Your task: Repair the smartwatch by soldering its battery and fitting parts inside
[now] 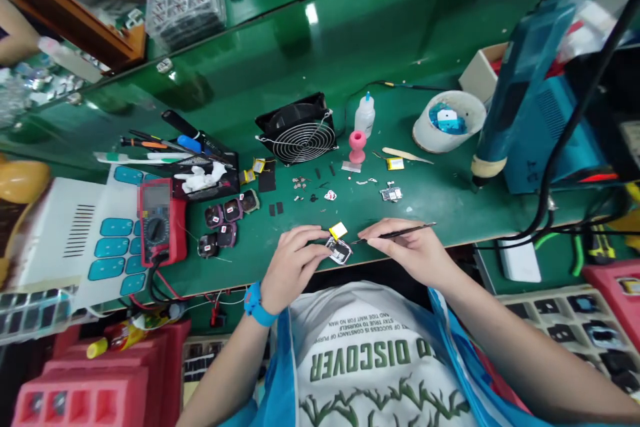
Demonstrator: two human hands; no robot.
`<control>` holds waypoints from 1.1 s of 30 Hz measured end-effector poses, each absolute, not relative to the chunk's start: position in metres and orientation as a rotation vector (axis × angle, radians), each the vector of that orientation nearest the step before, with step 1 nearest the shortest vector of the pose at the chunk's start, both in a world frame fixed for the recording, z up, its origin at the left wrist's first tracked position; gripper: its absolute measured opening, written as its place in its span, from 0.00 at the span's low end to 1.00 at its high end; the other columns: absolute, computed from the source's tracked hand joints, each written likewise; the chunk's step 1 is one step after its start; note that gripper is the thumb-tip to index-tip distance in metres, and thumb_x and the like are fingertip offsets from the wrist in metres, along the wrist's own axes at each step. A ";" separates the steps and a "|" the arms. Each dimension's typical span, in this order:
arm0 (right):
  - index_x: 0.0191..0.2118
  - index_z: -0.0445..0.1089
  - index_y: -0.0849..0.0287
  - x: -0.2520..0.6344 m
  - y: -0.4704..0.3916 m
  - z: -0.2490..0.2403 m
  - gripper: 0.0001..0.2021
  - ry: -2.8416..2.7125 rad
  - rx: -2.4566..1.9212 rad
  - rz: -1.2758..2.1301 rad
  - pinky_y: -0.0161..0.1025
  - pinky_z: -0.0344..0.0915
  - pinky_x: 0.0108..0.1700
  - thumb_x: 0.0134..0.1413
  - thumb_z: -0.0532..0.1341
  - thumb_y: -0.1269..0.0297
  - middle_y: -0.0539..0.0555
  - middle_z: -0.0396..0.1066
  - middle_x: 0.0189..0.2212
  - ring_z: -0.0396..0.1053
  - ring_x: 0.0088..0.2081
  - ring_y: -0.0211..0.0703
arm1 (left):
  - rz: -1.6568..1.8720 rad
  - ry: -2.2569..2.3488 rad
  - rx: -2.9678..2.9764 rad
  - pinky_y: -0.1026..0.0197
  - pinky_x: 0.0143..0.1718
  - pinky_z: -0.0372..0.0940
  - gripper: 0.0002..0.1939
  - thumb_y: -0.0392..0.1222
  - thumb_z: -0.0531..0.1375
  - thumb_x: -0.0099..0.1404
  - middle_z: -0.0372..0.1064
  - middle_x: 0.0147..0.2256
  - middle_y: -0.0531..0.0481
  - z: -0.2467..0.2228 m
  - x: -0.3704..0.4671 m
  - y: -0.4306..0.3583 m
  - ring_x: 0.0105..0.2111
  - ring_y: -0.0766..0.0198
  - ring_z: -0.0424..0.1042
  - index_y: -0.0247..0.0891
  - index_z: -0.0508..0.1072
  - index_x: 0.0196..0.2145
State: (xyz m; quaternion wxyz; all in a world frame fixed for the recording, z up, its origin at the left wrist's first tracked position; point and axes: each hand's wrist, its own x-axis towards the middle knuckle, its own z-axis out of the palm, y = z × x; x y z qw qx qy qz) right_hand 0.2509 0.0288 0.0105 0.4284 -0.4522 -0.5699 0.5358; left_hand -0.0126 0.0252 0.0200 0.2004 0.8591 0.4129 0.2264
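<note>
Near the front edge of the green bench, my left hand (296, 259) pinches a small opened watch-like device (340, 251) between thumb and fingers. A yellow-edged battery (338, 231) with a white face lies against the device's upper side. My right hand (407, 247) holds thin dark tweezers (400, 233), whose tip points left, close beside the device. Whether the tip touches it is too small to tell. Beyond my hands lie a small circuit board (391, 193), another yellow battery (395, 163) and several tiny loose parts.
A black fan (300, 130), white bottle (365, 115) and pink dispenser (357, 146) stand behind. Several small watches (233, 209) and a red multimeter (159, 223) are at left. A white tub (447, 123) and blue hot-air tool (520, 80) are at right. Other people's arms show at top.
</note>
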 end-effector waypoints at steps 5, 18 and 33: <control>0.30 0.71 0.56 0.263 0.029 0.021 0.21 -1.837 -1.346 0.991 0.38 0.67 0.30 0.74 0.54 0.53 0.51 0.74 0.25 0.72 0.25 0.40 | 0.790 1.549 2.264 0.49 0.49 0.68 0.13 0.50 0.70 0.66 0.73 0.44 0.45 0.014 0.010 0.004 0.47 0.52 0.73 0.41 0.74 0.41; 0.41 0.71 0.57 0.252 0.035 0.034 0.08 -2.443 -1.318 0.076 0.47 0.64 0.38 0.70 0.60 0.59 0.59 0.70 0.34 0.66 0.36 0.53 | 0.884 1.242 2.538 0.49 0.54 0.73 0.10 0.36 0.59 0.73 0.79 0.53 0.44 0.002 0.006 -0.002 0.53 0.55 0.78 0.43 0.75 0.50; 0.38 0.66 0.54 0.217 0.020 0.016 0.06 -2.113 -1.140 0.590 0.40 0.70 0.36 0.68 0.59 0.71 0.52 0.71 0.33 0.71 0.35 0.43 | 0.729 1.266 2.490 0.48 0.55 0.73 0.11 0.38 0.59 0.74 0.78 0.53 0.45 0.002 0.005 0.000 0.54 0.53 0.77 0.45 0.78 0.50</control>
